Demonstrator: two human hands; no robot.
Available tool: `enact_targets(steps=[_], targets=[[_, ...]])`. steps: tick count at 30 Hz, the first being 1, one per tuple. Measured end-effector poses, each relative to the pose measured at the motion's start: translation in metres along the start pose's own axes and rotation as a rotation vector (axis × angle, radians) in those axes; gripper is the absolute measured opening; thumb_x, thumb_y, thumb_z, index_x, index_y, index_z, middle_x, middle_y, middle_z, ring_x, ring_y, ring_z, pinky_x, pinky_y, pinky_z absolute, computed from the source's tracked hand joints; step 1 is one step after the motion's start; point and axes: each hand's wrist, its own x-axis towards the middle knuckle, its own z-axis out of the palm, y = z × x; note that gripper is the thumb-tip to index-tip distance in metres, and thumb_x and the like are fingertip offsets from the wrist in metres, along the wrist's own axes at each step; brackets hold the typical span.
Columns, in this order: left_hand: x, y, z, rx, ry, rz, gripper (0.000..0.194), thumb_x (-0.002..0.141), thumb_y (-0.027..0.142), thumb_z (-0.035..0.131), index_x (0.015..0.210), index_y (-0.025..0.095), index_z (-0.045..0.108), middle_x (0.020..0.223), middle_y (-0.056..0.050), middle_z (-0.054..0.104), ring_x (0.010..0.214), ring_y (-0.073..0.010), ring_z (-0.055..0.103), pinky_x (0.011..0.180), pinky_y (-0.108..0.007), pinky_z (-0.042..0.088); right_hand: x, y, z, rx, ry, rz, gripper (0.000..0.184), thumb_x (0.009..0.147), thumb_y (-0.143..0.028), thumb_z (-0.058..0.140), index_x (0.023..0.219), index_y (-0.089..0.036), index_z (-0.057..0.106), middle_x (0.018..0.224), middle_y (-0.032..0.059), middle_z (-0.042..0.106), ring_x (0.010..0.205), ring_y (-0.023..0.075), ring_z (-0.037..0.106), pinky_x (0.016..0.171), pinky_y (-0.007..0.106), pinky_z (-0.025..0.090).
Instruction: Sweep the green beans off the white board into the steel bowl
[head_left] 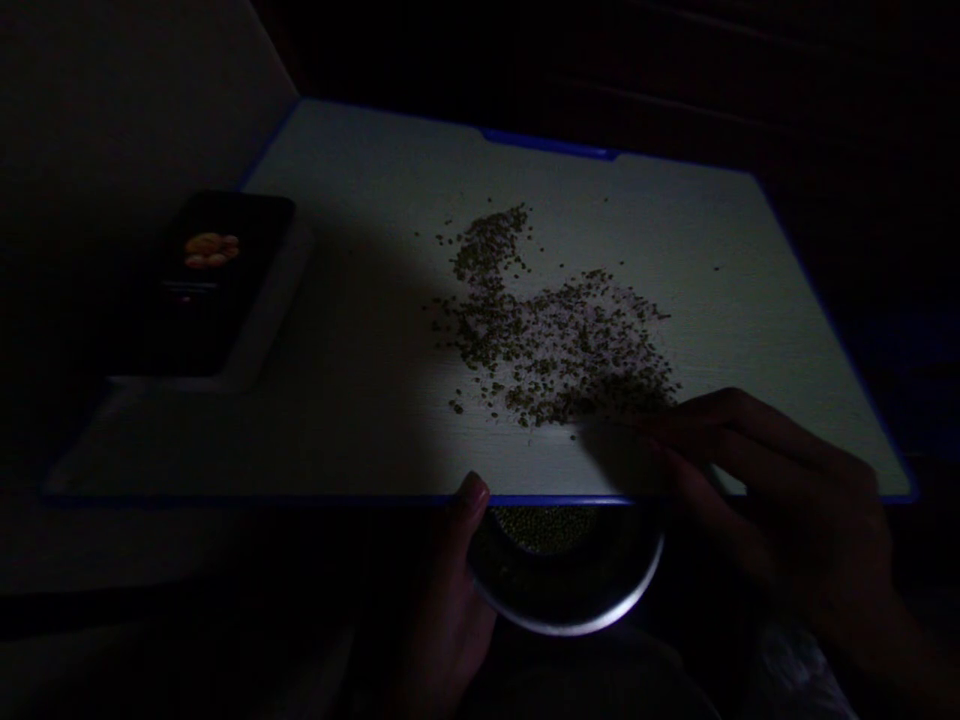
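Small green beans, which look like mung beans (555, 345), lie scattered with pale bits over a white board (360, 420) with a blue rim. At the pile's near right edge, my right hand (780, 490) has its thumb and fingertips drawn together, low over the board. What they pinch, if anything, is too dark to tell. Below the board's near edge, my left hand (454, 600) is closed at the left side of a metal bowl (592, 622), its thumb reaching up over the board's edge. More green beans (544, 528) lie inside the bowl.
A phone with a lit picture on its screen (210, 270) rests on a pale box-like block (281, 300) at the board's left side. A blue handle piece (551, 146) sits on the far edge. Everything around the board is very dark.
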Motion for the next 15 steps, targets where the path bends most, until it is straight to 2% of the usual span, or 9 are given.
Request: enact_targets(steps=[2, 5, 11, 15], targets=[[-0.0003, 0.0012, 0.001, 0.005, 0.077, 0.001, 0.025, 0.092, 0.04, 0.097, 0.111, 0.025, 0.091, 0.125, -0.007, 0.095, 0.149, -0.0385, 0.076, 0.133, -0.05, 0.056, 0.0029, 0.0022, 0.0023, 0.007, -0.001, -0.01, 0.021, 0.11, -0.015, 0.071, 0.124, -0.024, 0.083, 0.109, 0.0076, 0.084, 0.092, 0.0188, 0.084, 0.071, 0.026, 0.067], [-0.0015, 0.0027, 0.0025, -0.022, 0.059, -0.007, 0.022, 0.094, 0.037, 0.096, 0.112, 0.026, 0.089, 0.127, -0.006, 0.095, 0.15, -0.0372, 0.075, 0.133, -0.05, 0.056, 0.0034, 0.0042, 0.0043, 0.032, -0.013, -0.026, 0.023, 0.11, -0.016, 0.071, 0.127, -0.024, 0.083, 0.113, 0.0086, 0.084, 0.095, 0.0201, 0.084, 0.074, 0.028, 0.068], [-0.0007, 0.0028, 0.0039, 0.007, 0.123, -0.006, 0.03, 0.086, 0.037, 0.102, 0.11, 0.023, 0.089, 0.127, -0.01, 0.094, 0.154, -0.0431, 0.071, 0.129, -0.053, 0.06, 0.0014, 0.0014, 0.0006, 0.051, -0.037, -0.029, 0.017, 0.11, -0.016, 0.071, 0.121, -0.023, 0.082, 0.109, 0.007, 0.083, 0.091, 0.0176, 0.083, 0.071, 0.025, 0.065], [0.0012, 0.0016, 0.0004, 0.026, 0.082, -0.011, 0.041, 0.085, 0.043, 0.102, 0.12, 0.026, 0.089, 0.129, -0.008, 0.094, 0.154, -0.0429, 0.071, 0.126, -0.053, 0.062, 0.0081, -0.0002, 0.002, 0.029, -0.03, -0.042, 0.018, 0.112, -0.017, 0.069, 0.123, -0.021, 0.082, 0.112, 0.008, 0.083, 0.095, 0.0181, 0.083, 0.075, 0.025, 0.066]])
